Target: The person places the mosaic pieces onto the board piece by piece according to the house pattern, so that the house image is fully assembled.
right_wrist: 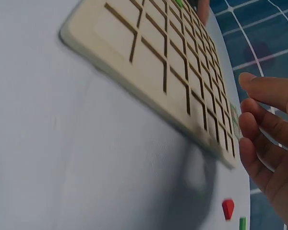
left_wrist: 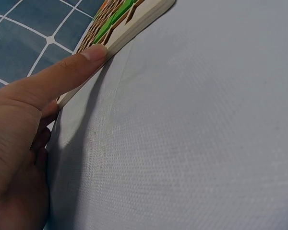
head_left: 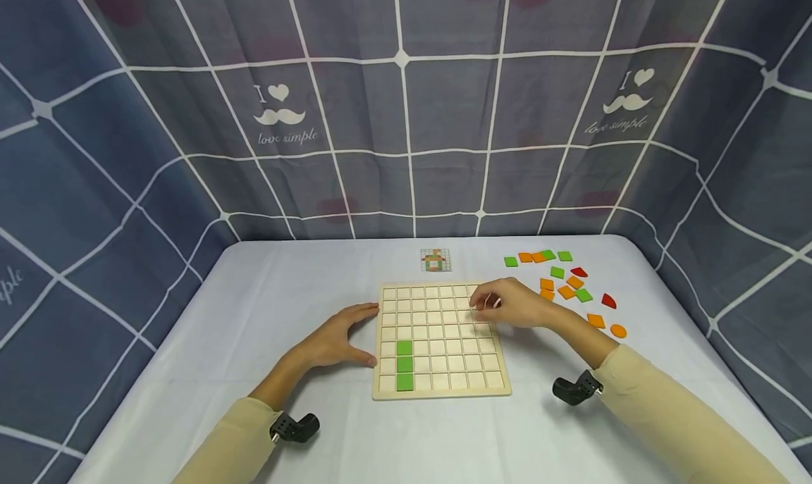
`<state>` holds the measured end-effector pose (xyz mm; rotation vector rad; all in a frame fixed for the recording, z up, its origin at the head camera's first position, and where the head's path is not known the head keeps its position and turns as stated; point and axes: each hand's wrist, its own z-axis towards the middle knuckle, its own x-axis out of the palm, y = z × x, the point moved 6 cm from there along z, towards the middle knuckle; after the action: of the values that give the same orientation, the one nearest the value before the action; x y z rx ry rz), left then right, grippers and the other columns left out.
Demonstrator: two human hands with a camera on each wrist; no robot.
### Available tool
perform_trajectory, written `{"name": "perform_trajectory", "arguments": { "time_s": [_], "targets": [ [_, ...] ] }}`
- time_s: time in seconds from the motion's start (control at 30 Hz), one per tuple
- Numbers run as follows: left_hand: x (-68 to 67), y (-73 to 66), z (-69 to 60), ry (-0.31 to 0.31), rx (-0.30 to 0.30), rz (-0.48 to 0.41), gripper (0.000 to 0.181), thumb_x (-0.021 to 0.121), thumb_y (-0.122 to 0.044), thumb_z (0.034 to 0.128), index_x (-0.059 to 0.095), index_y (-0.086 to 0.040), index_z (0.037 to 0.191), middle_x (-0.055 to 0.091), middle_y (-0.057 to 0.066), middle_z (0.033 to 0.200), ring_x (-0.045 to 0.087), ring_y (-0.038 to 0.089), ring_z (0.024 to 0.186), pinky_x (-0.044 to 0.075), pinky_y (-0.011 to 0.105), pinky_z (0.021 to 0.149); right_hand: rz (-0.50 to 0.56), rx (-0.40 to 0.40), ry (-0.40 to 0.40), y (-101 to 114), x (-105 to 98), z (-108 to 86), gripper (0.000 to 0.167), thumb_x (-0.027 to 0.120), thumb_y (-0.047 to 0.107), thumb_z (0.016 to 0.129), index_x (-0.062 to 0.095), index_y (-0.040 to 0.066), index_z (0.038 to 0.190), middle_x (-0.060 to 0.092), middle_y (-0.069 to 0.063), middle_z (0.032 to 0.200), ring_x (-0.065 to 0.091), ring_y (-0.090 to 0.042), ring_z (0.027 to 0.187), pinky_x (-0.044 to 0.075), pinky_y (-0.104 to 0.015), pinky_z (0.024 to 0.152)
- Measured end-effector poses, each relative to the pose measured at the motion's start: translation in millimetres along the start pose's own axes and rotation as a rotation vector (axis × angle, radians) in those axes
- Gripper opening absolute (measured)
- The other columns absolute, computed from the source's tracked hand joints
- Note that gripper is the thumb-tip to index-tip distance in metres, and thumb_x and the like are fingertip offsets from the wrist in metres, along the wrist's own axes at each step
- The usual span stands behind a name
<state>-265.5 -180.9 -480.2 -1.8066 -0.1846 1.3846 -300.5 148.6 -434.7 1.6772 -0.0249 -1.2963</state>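
A square wooden grid board (head_left: 420, 363) lies on the white table. Three green square tiles (head_left: 404, 365) stand in a column at its lower left. My left hand (head_left: 330, 338) is at the board's left edge, thumb and fingers spread apart. In the left wrist view the thumb (left_wrist: 69, 72) rests against the board's side. Over the board's upper right part is my right hand (head_left: 517, 303), its fingers loosely bent. The right wrist view shows a gap between its thumb and fingers (right_wrist: 261, 129), with no tile visible there.
Several loose orange tiles (head_left: 567, 292), green tiles (head_left: 557, 272) and red pieces (head_left: 609, 301) lie scattered at the right, with an orange round piece (head_left: 618, 331). A small pattern card (head_left: 435, 260) lies behind the board. A grey checked curtain (head_left: 355, 110) surrounds the table.
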Motion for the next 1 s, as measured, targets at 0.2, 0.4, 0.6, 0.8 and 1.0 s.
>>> {"name": "perform_trajectory", "arguments": {
  "time_s": [0.2,0.4,0.6,0.8,1.0],
  "targets": [
    [1.2,0.6,-2.5,0.009,-0.013,-0.001,0.105,0.096,-0.040,0.0702,0.046,-0.007,0.156,0.039,0.011,0.162,0.029,0.037,0.150,0.023,0.058,0.121,-0.036,0.101,-0.074,-27.1,-24.3,-21.1,0.015,0.080,0.014,0.092,0.075,0.007,0.105,0.067,0.006,0.090,0.063,-0.017,0.085,0.057,-0.033,0.076],
    [-1.1,0.3,-1.6,-0.003,0.003,-0.001,0.104,0.096,-0.040,0.0705,0.046,-0.008,0.156,0.039,0.010,0.162,0.029,0.037,0.150,0.024,0.058,0.121,-0.071,0.228,-0.146,-58.1,-48.7,-39.5,0.018,0.081,0.016,0.091,0.076,0.007,0.107,0.069,0.005,0.093,0.061,-0.020,0.087,0.054,-0.033,0.076],
    [0.1,1.1,0.6,0.002,0.011,-0.008,0.105,0.096,-0.042,0.0707,0.046,-0.008,0.156,0.039,0.010,0.162,0.028,0.038,0.151,0.023,0.059,0.121,-0.082,0.316,-0.187,-82.1,-64.7,-55.2,0.022,0.081,0.016,0.091,0.075,0.004,0.108,0.068,0.000,0.092,0.060,-0.022,0.085,0.054,-0.032,0.076],
    [0.3,3.2,2.2,-0.005,0.016,0.000,0.105,0.096,-0.042,0.0699,0.047,-0.008,0.156,0.040,0.009,0.161,0.029,0.037,0.150,0.024,0.058,0.121,-0.117,0.346,-0.204,-96.9,-70.6,-64.5,0.020,0.083,0.015,0.090,0.075,0.005,0.106,0.070,0.001,0.092,0.062,-0.020,0.083,0.054,-0.031,0.075],
    [0.8,2.9,2.6,-0.001,0.022,-0.006,0.105,0.096,-0.042,0.0697,0.047,-0.007,0.156,0.040,0.009,0.162,0.029,0.036,0.150,0.024,0.057,0.121,-0.140,0.357,-0.220,-103.5,-72.6,-68.7,0.022,0.085,0.014,0.087,0.076,0.005,0.106,0.072,-0.002,0.097,0.063,-0.020,0.084,0.055,-0.030,0.076]
  ]
}}
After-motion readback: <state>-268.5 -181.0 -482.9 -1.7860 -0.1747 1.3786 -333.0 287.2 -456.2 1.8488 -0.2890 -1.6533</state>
